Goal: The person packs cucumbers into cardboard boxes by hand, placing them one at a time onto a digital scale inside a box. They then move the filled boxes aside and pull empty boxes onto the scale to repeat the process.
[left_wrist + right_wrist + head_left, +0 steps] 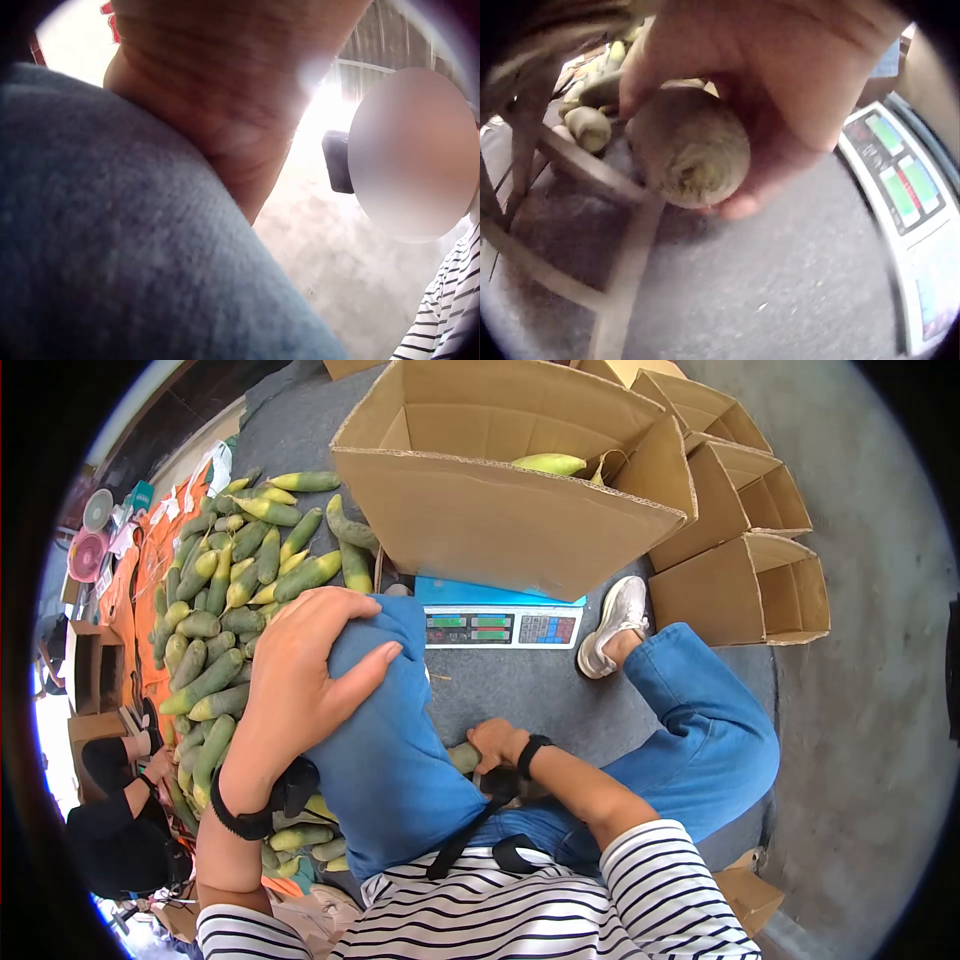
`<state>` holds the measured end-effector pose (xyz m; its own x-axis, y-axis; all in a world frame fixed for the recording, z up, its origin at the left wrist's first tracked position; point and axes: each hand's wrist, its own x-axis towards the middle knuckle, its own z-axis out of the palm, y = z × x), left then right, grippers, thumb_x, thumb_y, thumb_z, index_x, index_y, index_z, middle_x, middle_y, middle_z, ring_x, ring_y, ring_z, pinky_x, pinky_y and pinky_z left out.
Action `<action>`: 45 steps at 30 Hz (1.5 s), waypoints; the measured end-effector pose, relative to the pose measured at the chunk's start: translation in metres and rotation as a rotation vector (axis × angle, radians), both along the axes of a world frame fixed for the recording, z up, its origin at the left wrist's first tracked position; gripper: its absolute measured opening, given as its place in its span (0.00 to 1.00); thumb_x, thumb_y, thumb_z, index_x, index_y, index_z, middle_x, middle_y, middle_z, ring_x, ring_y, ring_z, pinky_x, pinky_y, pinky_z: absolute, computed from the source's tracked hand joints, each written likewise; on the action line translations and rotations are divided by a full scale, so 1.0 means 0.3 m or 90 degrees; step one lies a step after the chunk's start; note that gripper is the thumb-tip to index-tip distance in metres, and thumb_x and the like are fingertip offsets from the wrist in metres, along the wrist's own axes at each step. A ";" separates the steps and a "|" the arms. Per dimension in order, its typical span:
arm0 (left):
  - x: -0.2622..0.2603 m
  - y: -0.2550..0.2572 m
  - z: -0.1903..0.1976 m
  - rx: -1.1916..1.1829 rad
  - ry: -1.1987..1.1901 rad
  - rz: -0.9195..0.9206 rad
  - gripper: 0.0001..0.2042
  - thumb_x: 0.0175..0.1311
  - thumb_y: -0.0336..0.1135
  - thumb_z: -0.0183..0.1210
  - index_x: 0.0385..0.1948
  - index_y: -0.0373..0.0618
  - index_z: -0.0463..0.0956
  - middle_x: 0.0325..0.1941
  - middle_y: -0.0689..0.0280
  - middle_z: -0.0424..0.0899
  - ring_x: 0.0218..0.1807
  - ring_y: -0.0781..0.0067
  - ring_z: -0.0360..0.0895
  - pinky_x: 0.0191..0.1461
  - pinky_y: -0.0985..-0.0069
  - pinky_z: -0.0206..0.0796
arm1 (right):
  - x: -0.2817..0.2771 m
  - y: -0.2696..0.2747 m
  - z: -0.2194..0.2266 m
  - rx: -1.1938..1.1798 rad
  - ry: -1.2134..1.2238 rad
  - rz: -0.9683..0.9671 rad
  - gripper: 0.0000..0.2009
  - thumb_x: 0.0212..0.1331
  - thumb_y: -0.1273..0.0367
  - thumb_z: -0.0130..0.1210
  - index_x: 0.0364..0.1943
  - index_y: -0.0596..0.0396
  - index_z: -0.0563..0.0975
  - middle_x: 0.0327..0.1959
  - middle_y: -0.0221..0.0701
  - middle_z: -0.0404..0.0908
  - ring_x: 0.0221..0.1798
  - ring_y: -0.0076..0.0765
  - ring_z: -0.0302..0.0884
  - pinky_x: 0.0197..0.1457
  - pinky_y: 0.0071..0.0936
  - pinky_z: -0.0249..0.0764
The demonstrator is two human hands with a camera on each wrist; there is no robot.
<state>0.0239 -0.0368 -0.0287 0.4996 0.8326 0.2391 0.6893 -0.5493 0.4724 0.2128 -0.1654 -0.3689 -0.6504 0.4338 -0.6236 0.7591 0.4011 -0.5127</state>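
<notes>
My right hand (497,745) grips a green radish (464,758) low between my legs. In the right wrist view the radish's cut stem end (694,176) faces the camera, with fingers curled round its sides above the dark floor. My left hand (310,670) rests on my bent knee, fingers over the denim and thumb apart, holding nothing. Beside that leg lies a big heap of green radishes (215,625). A digital scale (500,628) stands in front of me, bearing a large open cardboard box (520,520). One pale green radish (550,463) shows inside the box.
Several open cardboard boxes (705,580) stand at the right. Slim wooden legs, like a stool's (622,277), rise close to my right hand. Another person in black (125,820) sits at the far left, beyond the heap. An orange sheet (150,600) lies under the radishes.
</notes>
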 end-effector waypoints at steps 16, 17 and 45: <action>-0.030 -0.022 -0.008 0.008 -0.042 -0.002 0.13 0.52 0.35 0.65 0.36 0.38 0.76 0.38 0.57 0.81 0.44 0.54 0.77 0.50 0.66 0.68 | 0.534 0.188 1.428 0.643 0.041 -0.313 0.28 0.36 0.58 0.69 0.44 0.59 0.75 0.39 0.42 0.80 0.41 0.49 0.80 0.44 0.38 0.76; -0.029 -0.021 -0.010 0.007 -0.041 -0.004 0.13 0.52 0.35 0.65 0.36 0.38 0.77 0.38 0.57 0.81 0.44 0.54 0.77 0.49 0.66 0.68 | 0.533 0.215 1.448 0.694 0.046 -0.347 0.28 0.37 0.57 0.68 0.43 0.59 0.75 0.39 0.42 0.80 0.41 0.49 0.80 0.44 0.39 0.76; -0.062 -0.022 -0.023 -0.005 -0.072 -0.004 0.14 0.53 0.38 0.64 0.36 0.39 0.76 0.38 0.57 0.81 0.43 0.54 0.77 0.48 0.65 0.68 | 0.602 0.182 1.274 0.609 -0.064 -0.390 0.14 0.60 0.64 0.56 0.44 0.59 0.77 0.44 0.40 0.80 0.47 0.50 0.77 0.49 0.40 0.74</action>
